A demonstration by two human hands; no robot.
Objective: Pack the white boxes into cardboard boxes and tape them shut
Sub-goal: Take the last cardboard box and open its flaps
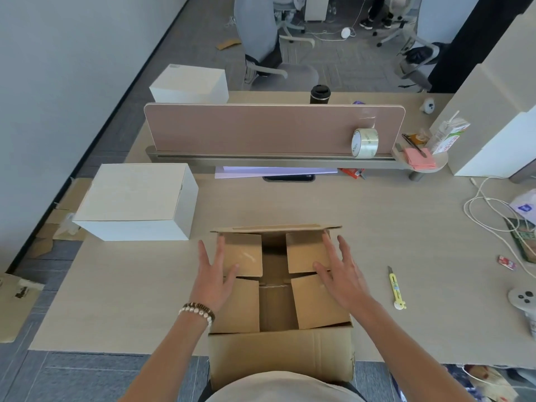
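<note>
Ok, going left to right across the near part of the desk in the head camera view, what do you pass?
White box → left hand → cardboard box → right hand → yellow utility knife → white cables.

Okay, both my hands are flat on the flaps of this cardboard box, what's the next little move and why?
Probably reach for the roll of tape on the divider ledge with your right hand, while your left hand keeps pressing. The cardboard box has its flaps folded inward with a gap down the middle and no tape across them, and the nearest white box sits outside it, so this looks like a base needing sealing.
</note>
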